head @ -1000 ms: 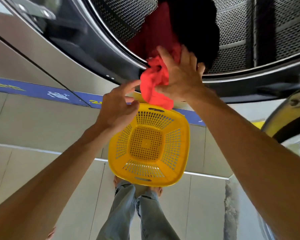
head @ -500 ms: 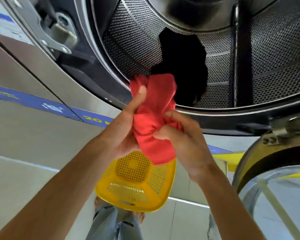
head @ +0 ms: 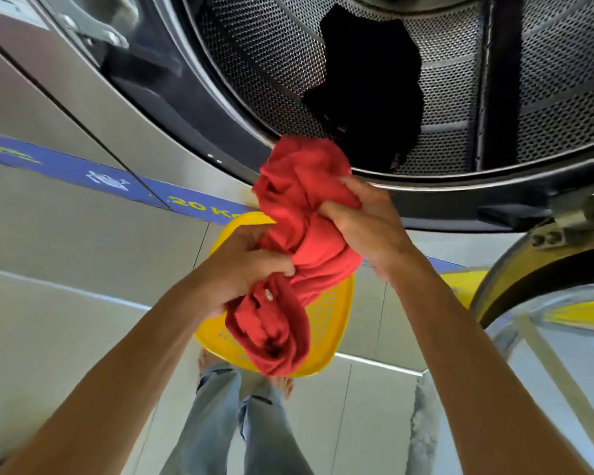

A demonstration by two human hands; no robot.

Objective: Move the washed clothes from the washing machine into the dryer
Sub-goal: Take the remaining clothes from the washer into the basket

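A bunched red garment [head: 299,241] hangs just outside the washing machine's round opening [head: 254,132], over a yellow perforated basket [head: 333,323] on the floor. My left hand [head: 244,265] grips its lower part. Higher up, on its right side, my right hand [head: 367,224] clutches the cloth. A black garment [head: 367,94] lies inside the perforated steel drum [head: 563,114], behind the red one. The garment's lower end covers part of the basket.
The machine's open door [head: 546,303] with its glass stands at the right. A blue strip reading "20 K" [head: 192,204] runs along the machine front. My jeans-clad legs [head: 220,423] stand on the tiled floor below the basket.
The red garment has come out of the drum and down toward the basket. My left hand went from free to gripping its lower part. The black garment stayed in the drum.
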